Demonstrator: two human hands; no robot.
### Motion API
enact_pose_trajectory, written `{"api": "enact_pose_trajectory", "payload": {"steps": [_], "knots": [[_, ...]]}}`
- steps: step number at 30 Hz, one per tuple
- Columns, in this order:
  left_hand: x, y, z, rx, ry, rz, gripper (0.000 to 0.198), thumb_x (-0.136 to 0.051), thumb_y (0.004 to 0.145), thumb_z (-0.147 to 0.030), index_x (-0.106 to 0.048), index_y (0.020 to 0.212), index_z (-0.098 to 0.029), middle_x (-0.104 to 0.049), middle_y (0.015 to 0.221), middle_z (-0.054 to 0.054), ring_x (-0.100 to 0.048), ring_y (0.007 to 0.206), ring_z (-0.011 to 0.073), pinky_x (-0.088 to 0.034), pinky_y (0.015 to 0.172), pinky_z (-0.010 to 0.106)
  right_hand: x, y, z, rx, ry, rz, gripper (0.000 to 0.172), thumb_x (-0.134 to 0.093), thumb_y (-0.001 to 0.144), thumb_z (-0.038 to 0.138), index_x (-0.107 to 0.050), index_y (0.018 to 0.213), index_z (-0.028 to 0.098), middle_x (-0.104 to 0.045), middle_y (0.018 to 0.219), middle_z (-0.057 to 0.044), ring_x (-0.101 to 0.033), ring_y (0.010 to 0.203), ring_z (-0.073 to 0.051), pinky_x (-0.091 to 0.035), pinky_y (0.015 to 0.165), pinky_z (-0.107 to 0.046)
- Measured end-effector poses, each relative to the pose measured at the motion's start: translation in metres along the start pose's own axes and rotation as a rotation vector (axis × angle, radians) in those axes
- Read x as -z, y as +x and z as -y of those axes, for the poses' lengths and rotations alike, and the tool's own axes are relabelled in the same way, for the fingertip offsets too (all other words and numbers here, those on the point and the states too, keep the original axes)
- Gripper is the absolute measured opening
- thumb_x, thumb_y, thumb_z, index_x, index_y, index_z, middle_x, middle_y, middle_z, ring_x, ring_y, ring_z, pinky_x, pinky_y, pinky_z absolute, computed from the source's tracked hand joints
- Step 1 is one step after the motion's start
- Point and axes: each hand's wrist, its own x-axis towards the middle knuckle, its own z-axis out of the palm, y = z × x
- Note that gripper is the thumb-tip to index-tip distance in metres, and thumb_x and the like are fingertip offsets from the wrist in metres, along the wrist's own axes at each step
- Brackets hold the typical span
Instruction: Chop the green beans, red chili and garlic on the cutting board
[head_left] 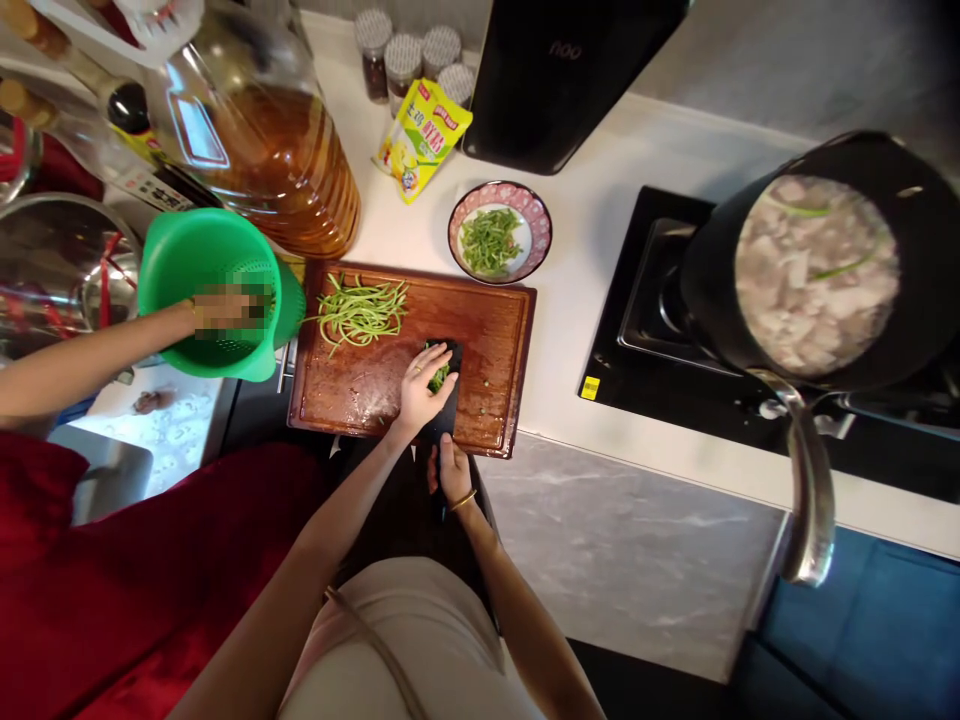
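Chopped greens (439, 379) at the knife's (445, 418) far end

The right grip (451, 472) wraps the knife's near end; its long axis runs near to far over the cutting board (491, 345). The left grip (424, 392), nearer the greens, lies over them, thumb and fingers apart.

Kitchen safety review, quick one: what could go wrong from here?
1. Left hand is at the chopped greens by the knife's blade; a slip might nick a finger.
2. If the right hand, gripping the knife, tilts it, greens might scatter.
3. The pot handle appears to jut past the counter; someone could bump it.
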Motion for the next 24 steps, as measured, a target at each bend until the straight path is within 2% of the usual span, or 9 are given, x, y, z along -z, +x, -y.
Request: {"api": "enact_pose_trajectory", "payload": {"steps": [2,4,6,8,10,11,13,19,24], "knots": [[0.072,0.035,0.03,-0.071,-0.024,0.149,0.039,-0.047,0.084,-0.059,-0.054,0.071,-0.023,-0.066,0.092,0.001,-0.044,0.128,0.0234,-0.027,0.111,0.047,0.003,-0.003,0.007,-0.029,0.042,0.022,0.05,-0.039,0.081,0.068,-0.044,0.062,0.021,-0.038,0.036,0.009,-0.035,0.023,-0.007,-0.029,0.023,-0.02],[0.097,0.052,0.031,-0.181,-0.031,0.24,0.039,-0.054,0.078,-0.062,-0.051,0.066,-0.025,-0.063,0.079,-0.003,-0.049,0.123,0.0219,-0.031,0.11,0.043,0.007,-0.006,0.02,-0.038,0.07,0.035,0.051,-0.04,0.08,0.069,-0.043,0.062,0.022,-0.038,0.036,0.009,-0.034,0.023,-0.007,-0.029,0.023,-0.02],[0.058,0.045,-0.005,-0.252,-0.104,0.192,0.035,-0.042,0.086,-0.058,-0.056,0.078,-0.026,-0.064,0.088,-0.003,-0.051,0.121,0.0186,-0.037,0.107,0.039,0.01,-0.009,0.039,-0.015,0.082,0.036,0.051,-0.04,0.079,0.069,-0.044,0.063,0.021,-0.038,0.036,0.009,-0.034,0.023,-0.007,-0.03,0.023,-0.02],[-0.023,0.026,-0.062,-0.229,-0.163,0.026,0.035,-0.032,0.093,-0.048,-0.059,0.092,-0.026,-0.065,0.1,0.001,-0.05,0.12,0.0179,-0.037,0.106,0.041,0.014,-0.009,0.066,0.03,0.092,0.031,0.049,-0.041,0.08,0.068,-0.044,0.065,0.021,-0.039,0.037,0.009,-0.035,0.023,-0.007,-0.03,0.023,-0.02],[-0.108,0.017,-0.114,-0.26,-0.179,0.048,0.025,-0.043,0.091,-0.041,-0.061,0.096,-0.024,-0.065,0.104,0.003,-0.056,0.112,0.0183,-0.042,0.102,0.038,0.018,-0.003,0.096,0.07,0.111,0.028,0.048,-0.043,0.08,0.067,-0.044,0.066,0.021,-0.04,0.038,0.009,-0.035,0.023,-0.007,-0.031,0.023,-0.02],[-0.141,0.02,-0.132,-0.265,-0.185,0.038,0.023,-0.045,0.09,-0.038,-0.061,0.098,-0.023,-0.065,0.105,0.005,-0.057,0.109,0.0184,-0.043,0.1,0.038,0.019,0.003,0.112,0.087,0.119,0.028,0.047,-0.044,0.08,0.067,-0.044,0.067,0.021,-0.041,0.039,0.009,-0.036,0.024,-0.007,-0.032,0.024,-0.019],[-0.181,0.042,-0.15,-0.284,-0.191,0.01,0.022,-0.046,0.09,-0.032,-0.062,0.098,-0.021,-0.065,0.107,0.007,-0.058,0.106,0.0182,-0.043,0.099,0.037,0.022,0.018,0.143,0.129,0.118,0.015,0.047,-0.045,0.079,0.067,-0.043,0.069,0.021,-0.041,0.04,0.009,-0.036,0.025,-0.007,-0.032,0.024,-0.019],[-0.2,0.136,-0.141,-0.473,-0.065,0.073,0.028,-0.059,0.082,-0.038,-0.062,0.101,-0.018,-0.06,0.11,0.008,-0.054,0.108,0.0205,-0.039,0.099,0.035,0.028,0.074,0.214,0.237,0.058,-0.108,0.046,-0.041,0.082,0.065,-0.04,0.067,0.022,-0.039,0.038,0.009,-0.036,0.026,-0.007,-0.033,0.025,-0.02],[-0.22,0.158,-0.134,-0.529,0.074,0.151,0.028,-0.055,0.084,-0.038,-0.061,0.103,-0.017,-0.059,0.108,0.009,-0.052,0.11,0.0226,-0.038,0.099,0.035,0.042,0.095,0.24,0.221,0.042,-0.155,0.044,-0.041,0.086,0.061,-0.039,0.065,0.022,-0.038,0.038,0.009,-0.035,0.027,-0.007,-0.033,0.026,-0.02]]}}
